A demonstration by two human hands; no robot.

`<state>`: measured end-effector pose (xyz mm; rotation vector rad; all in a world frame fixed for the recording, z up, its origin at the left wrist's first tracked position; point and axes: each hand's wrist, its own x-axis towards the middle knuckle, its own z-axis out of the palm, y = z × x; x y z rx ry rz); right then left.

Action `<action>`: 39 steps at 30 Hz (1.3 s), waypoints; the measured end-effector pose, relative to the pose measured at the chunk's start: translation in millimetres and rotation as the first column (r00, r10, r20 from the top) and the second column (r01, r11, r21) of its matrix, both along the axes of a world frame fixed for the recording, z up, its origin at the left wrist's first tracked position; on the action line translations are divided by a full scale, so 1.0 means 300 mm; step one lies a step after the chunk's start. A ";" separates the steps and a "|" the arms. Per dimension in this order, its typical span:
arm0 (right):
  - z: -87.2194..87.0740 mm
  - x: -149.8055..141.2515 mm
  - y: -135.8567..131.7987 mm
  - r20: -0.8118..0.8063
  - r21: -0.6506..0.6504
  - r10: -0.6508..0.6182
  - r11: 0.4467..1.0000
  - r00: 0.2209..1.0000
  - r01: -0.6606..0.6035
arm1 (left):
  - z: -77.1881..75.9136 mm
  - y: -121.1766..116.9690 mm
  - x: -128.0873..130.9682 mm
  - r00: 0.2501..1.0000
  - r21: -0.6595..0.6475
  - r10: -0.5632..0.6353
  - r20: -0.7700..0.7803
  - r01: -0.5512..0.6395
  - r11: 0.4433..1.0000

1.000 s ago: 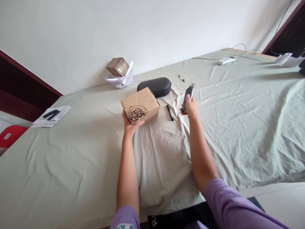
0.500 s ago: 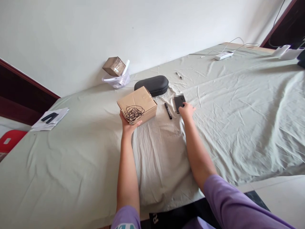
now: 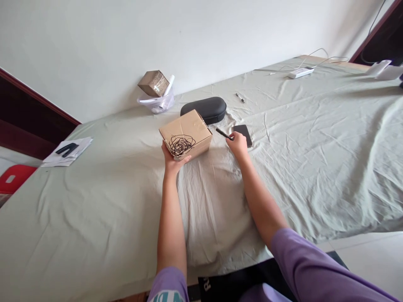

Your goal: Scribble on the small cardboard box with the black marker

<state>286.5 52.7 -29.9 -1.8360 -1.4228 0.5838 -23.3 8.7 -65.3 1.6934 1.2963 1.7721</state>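
Observation:
My left hand (image 3: 172,162) grips the near left corner of a brown cardboard box (image 3: 189,126), its thumb along the front side. On the box's top lies a tangle of thin black cord (image 3: 181,145). My right hand (image 3: 238,145) is closed around one end of a black marker pen (image 3: 224,134), whose other end points left toward the box. Just behind and right of that hand, a dark phone-like slab (image 3: 244,132) lies flat, partly covered by the fingers. A black hard case (image 3: 206,108) rests behind the box.
A smaller pen (image 3: 240,97) lies farther back. A plastic basket (image 3: 157,105) with a small carton (image 3: 153,83) stands by the wall. Papers with a black stapler-like object (image 3: 66,149) lie at left. A white power strip (image 3: 301,73) sits at the back right of the cloth-covered table (image 3: 110,201).
My right hand has moved left from the dark slab and has picked up the marker that lay on the cloth. My left hand still holds the box. The view has shifted slightly.

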 end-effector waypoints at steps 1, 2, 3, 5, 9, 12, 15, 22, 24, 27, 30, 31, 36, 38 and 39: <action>0.012 0.012 0.005 -0.046 0.033 0.010 0.999 0.999 -0.009 | 0.001 -0.001 0.001 1.000 0.001 -0.006 0.005 0.006 1.000; 0.022 0.021 0.009 -0.092 0.066 0.020 0.998 0.996 -0.014 | 0.003 -0.002 0.004 1.000 0.002 -0.011 0.012 0.011 1.000; 0.030 0.026 0.012 -0.135 0.095 0.030 0.995 0.990 -0.017 | 0.005 -0.004 0.007 1.000 0.002 -0.014 0.018 0.014 1.000; 0.038 0.027 0.018 -0.210 0.141 0.055 0.990 0.976 -0.026 | 0.013 -0.009 0.013 1.000 -0.001 -0.015 0.024 0.015 1.000; 0.033 0.011 0.028 -0.261 0.194 0.083 0.980 0.962 -0.032 | 0.025 -0.014 0.018 1.000 -0.026 0.003 0.021 -0.002 1.000; 0.015 -0.006 0.026 -0.226 0.199 0.087 0.979 0.970 -0.041 | 0.030 -0.014 0.016 1.000 -0.037 0.007 0.016 -0.007 0.999; -0.014 -0.026 0.019 -0.166 0.155 0.118 0.984 0.979 -0.092 | 0.033 -0.013 0.012 1.000 -0.022 0.004 0.005 -0.004 1.000; -0.052 -0.039 0.027 -0.120 0.101 0.131 0.988 0.984 -0.119 | 0.039 -0.015 0.017 1.000 -0.031 0.008 0.006 -0.007 0.999; -0.055 -0.038 0.029 -0.149 0.103 0.137 0.987 0.979 -0.123 | 0.041 -0.019 0.020 1.000 -0.038 -0.004 0.015 0.004 0.999; -0.056 -0.038 0.023 -0.199 0.104 0.148 0.986 0.969 -0.130 | 0.043 -0.023 0.021 1.000 -0.048 -0.009 0.022 0.010 0.999; -0.045 -0.041 0.008 -0.239 0.104 0.147 0.987 0.960 -0.126 | 0.040 -0.022 0.018 1.000 -0.040 0.001 0.016 -0.001 0.999; -0.038 -0.041 0.003 -0.250 0.110 0.145 0.987 0.957 -0.120 | 0.038 -0.020 0.016 1.000 -0.036 0.002 0.017 -0.002 0.999; 0.021 -0.030 0.002 -0.277 0.217 0.071 0.976 0.958 -0.010 | 0.030 -0.015 0.016 1.000 -0.022 -0.001 0.022 0.002 1.000; 0.058 -0.024 0.005 -0.287 0.263 0.046 0.964 0.957 0.033 | 0.029 -0.015 0.018 1.000 -0.023 -0.009 0.020 0.010 1.000; 0.082 -0.023 0.002 -0.320 0.302 0.059 0.952 0.946 0.043 | 0.028 -0.015 0.018 1.000 -0.021 -0.015 0.021 0.015 1.000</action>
